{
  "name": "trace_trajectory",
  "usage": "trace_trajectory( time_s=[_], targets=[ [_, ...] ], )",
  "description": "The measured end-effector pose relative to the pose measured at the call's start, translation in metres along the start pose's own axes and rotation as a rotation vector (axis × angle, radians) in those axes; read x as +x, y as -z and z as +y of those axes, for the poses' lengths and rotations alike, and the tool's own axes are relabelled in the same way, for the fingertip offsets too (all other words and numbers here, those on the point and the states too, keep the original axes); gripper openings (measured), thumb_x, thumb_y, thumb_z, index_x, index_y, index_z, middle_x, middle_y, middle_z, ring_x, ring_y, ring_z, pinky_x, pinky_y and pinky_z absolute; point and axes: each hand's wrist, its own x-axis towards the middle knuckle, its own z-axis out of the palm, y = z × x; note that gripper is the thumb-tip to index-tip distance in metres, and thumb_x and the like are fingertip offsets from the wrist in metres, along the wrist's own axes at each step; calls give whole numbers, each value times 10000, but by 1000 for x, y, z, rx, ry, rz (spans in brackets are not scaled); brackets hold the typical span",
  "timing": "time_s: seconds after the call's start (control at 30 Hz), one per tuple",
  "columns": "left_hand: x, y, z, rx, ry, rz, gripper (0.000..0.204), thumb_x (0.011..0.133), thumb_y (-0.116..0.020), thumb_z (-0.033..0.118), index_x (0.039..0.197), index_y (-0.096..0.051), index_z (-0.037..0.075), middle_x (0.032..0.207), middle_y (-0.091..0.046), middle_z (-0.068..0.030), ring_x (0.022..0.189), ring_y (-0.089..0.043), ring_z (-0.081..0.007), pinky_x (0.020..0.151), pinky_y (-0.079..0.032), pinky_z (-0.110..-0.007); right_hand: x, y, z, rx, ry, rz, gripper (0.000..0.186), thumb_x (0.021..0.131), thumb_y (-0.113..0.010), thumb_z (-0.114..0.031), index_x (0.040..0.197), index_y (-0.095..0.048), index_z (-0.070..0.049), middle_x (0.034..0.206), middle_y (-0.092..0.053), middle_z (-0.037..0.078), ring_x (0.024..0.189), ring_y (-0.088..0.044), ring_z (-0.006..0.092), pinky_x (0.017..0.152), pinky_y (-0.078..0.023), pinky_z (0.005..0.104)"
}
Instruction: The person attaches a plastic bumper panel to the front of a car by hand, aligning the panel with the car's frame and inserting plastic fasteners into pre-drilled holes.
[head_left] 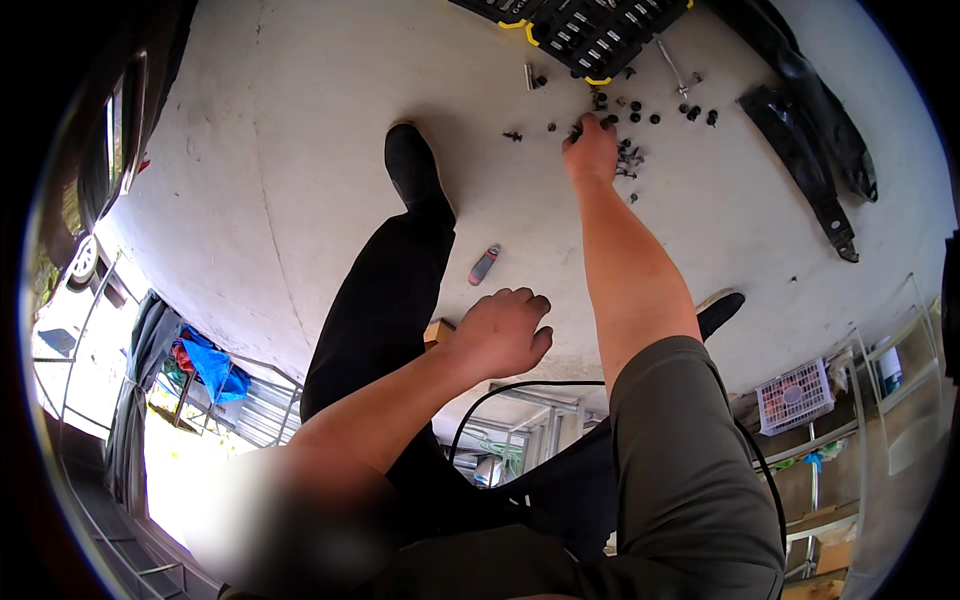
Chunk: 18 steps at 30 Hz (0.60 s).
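Note:
My right hand (590,150) reaches down to the pale concrete floor (250,120), among several scattered black fasteners (628,158). Its fingers are curled over a small dark piece, apparently a fastener, mostly hidden at the fingertips. My left hand (505,330) hangs nearer me over my leg, loosely curved with the thumb apart; nothing shows in it. Just beyond it lies a small red-and-grey object (484,264). At the top, an open black socket case (590,35) with yellow latches sits near a steel socket (530,76) and a steel drive tool (672,65).
Long black plastic pieces (805,170) lie at right. My shoe (412,160) is planted left of the fasteners. A dark vehicle (125,110) edges the left side. Below it are a blue tarp (215,370) and metal railings; a white plastic crate (795,395) is at lower right.

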Motion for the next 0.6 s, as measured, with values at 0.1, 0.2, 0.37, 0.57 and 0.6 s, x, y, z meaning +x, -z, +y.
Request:
trace_trajectory(
  time_s=[0.1, 0.2, 0.37, 0.57, 0.6],
  targets=[
    [8, -15, 6, -33, -5, 94, 334, 967, -619, 246, 1208, -675, 21, 1182, -684, -173, 1043, -685, -373, 947, -550, -457, -1, 13, 29, 163, 2, -18, 425, 809, -806, -226, 1209, -678, -164, 1209, -630, 184, 1108, -666, 389, 876, -590, 476],
    [22, -18, 9, -381, 76, 407, 310, 986, -602, 166, 1255, -650, 20, 1194, -689, -152, 1006, -704, -309, 931, -563, -392, -43, 47, 36, 425, 78, -74, 445, 800, -846, -245, 1183, -690, -80, 1079, -720, 149, 953, -713, 288, 824, -593, 392],
    [42, -6, 14, -1117, 192, 592, 449, 1087, -482, 208, 1483, -521, 1, 1397, -611, -181, 1258, -630, -241, 1076, -505, -368, -148, 131, 31, 826, 154, -318, 341, 899, -806, -124, 1188, -658, -20, 1045, -737, 52, 873, -688, 105, 806, -568, 275],
    [47, -15, 43, -1345, 73, 394, 448, 1088, -466, 191, 1477, -514, -25, 1332, -626, -163, 1231, -625, -241, 1087, -501, -367, -196, 163, 38, 771, 307, -302, 349, 840, -807, -81, 1169, -699, -48, 1071, -686, 114, 891, -714, 228, 770, -603, 335],
    [51, -19, 40, -1342, 74, 392, 448, 1088, -466, 191, 1477, -514, -25, 1332, -626, -163, 1231, -625, -241, 1087, -501, -367, -200, 165, 37, 751, 324, -310, 361, 827, -810, -79, 1171, -704, -55, 1076, -685, 121, 902, -711, 248, 776, -604, 344]
  ],
)
